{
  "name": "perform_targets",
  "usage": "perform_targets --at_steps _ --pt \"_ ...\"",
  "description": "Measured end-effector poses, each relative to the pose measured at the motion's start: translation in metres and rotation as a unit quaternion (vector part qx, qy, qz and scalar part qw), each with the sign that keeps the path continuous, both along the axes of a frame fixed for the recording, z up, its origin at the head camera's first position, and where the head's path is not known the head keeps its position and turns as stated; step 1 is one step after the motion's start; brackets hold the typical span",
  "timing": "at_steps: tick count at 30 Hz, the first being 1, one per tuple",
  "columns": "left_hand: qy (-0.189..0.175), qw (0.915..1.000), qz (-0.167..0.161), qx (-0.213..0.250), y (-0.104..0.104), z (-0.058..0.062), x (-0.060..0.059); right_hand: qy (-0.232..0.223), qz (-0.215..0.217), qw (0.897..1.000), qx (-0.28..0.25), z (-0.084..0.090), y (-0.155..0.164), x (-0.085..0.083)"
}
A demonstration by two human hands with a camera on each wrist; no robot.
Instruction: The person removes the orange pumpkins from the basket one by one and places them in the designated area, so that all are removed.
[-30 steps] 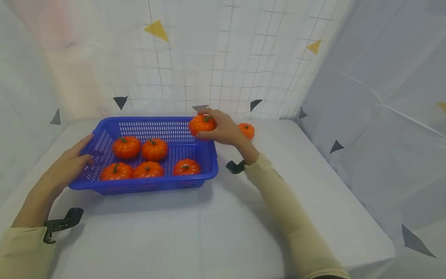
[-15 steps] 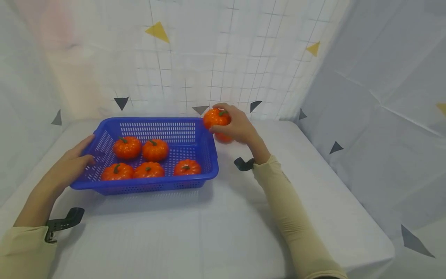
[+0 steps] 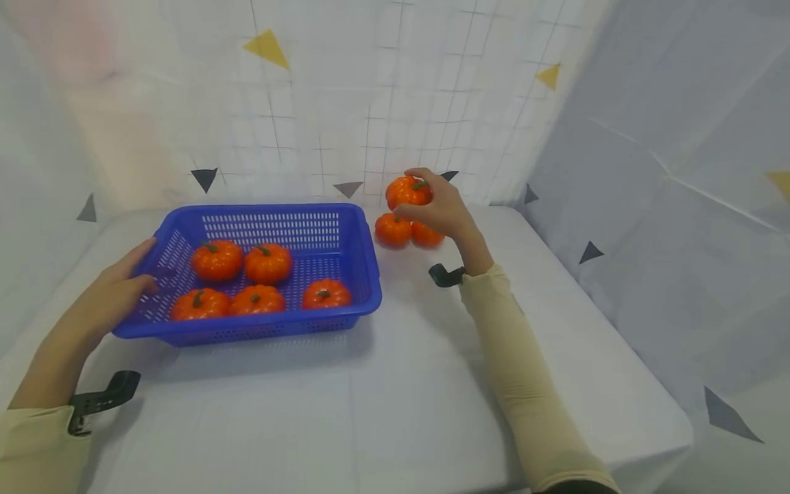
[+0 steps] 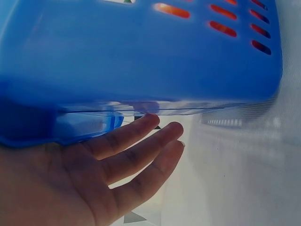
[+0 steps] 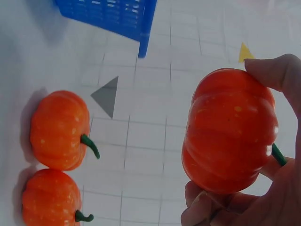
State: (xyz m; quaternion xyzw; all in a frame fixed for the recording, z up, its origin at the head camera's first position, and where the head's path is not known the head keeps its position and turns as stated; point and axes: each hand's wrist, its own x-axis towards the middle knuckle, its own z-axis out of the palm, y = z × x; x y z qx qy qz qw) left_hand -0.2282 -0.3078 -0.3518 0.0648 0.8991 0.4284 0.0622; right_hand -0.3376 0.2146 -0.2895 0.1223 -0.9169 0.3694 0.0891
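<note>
My right hand (image 3: 441, 207) grips a small orange pumpkin (image 3: 407, 193) between thumb and fingers, right of the basket and off the table. Its green stem points toward the palm in the right wrist view. Below it, two more pumpkins, a left one (image 3: 392, 231) and a right one (image 3: 426, 235), sit side by side on the table, the right one partly hidden by my hand. At the left end of the blue plastic basket (image 3: 271, 321), my left hand (image 3: 111, 293) holds the rim, thumb over it, with several fingers (image 4: 136, 157) outside below. Several pumpkins (image 3: 217, 261) lie inside the basket.
A white cloth covers the table (image 3: 395, 405), whose right edge slopes away toward a grey side sheet (image 3: 666, 206). Behind stands a white backdrop (image 3: 339, 89) with grid lines and coloured triangles, close to the table's far edge.
My right hand has carried the pumpkin rightward from the basket's back right corner to above the two table pumpkins. My left hand stays on the rim; the basket's contents look the same.
</note>
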Motion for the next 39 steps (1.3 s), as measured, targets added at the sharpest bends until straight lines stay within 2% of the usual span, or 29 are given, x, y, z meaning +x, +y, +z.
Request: perform_targets --at_steps 8,15,30,39 --pt "-0.007 1.0 0.0 0.0 0.0 0.001 0.0 -0.016 -0.057 0.998 0.005 -0.004 0.017 -0.01" --pt "-0.009 1.0 0.0 0.001 0.001 0.002 0.001 0.004 -0.083 0.996 -0.022 -0.01 0.036 -0.015" --pt "0.001 1.0 -0.001 -0.002 0.0 0.003 0.003 -0.022 -0.143 0.989 -0.042 -0.016 0.057 -0.023" --pt "-0.006 1.0 0.002 -0.005 0.0 0.003 0.001 -0.021 -0.177 0.982 -0.055 -0.034 0.076 -0.032"
